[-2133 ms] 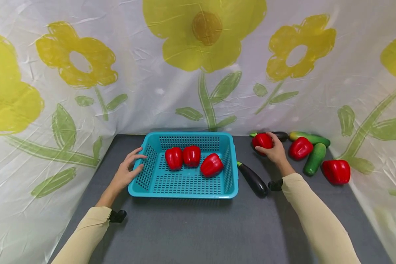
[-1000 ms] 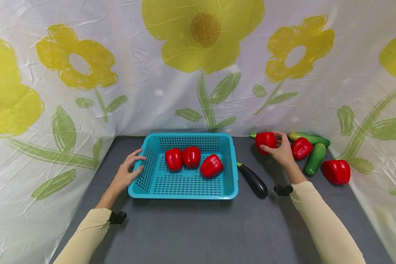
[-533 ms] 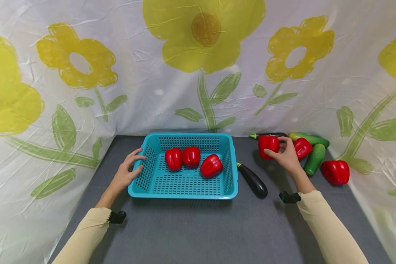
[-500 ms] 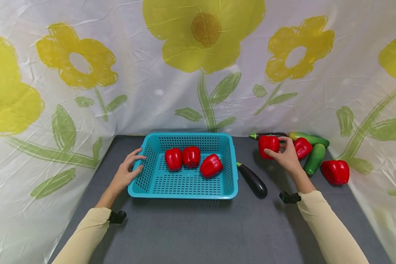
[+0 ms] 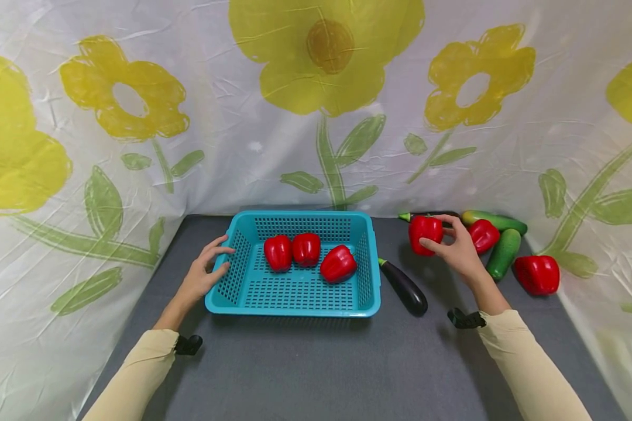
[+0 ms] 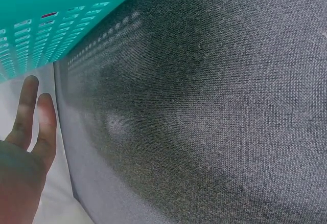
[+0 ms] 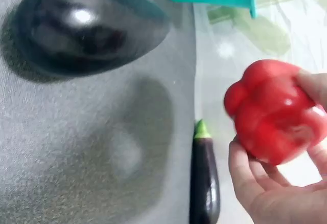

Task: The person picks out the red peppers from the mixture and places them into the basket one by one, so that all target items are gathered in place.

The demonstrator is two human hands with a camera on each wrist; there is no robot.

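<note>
My right hand (image 5: 459, 248) grips a red bell pepper (image 5: 425, 235) between thumb and fingers. In the right wrist view this bell pepper (image 7: 273, 114) hangs above the dark cloth, its lobed end showing. Fairly straight and spread, the fingers of my left hand (image 5: 202, 275) lie at the left rim of a blue perforated basket (image 5: 295, 311). The left wrist view shows two of those fingers (image 6: 47, 124) beside the basket's wall. Inside the basket lie three red bell peppers, one of them the rightmost bell pepper (image 5: 338, 264).
An eggplant (image 5: 404, 287) lies right of the basket; another eggplant (image 7: 204, 183) lies along the back, partly behind the held pepper. Farther right are a yellow-green zucchini (image 5: 497, 221), a cucumber (image 5: 504, 254) and two red peppers, including the outer pepper (image 5: 537, 275). A flowered curtain (image 5: 242, 146) hangs behind.
The right hand has raised the bell pepper and shifted it slightly right, then a little back left. Its forearm has swung right. The left hand, basket and its peppers stay put.
</note>
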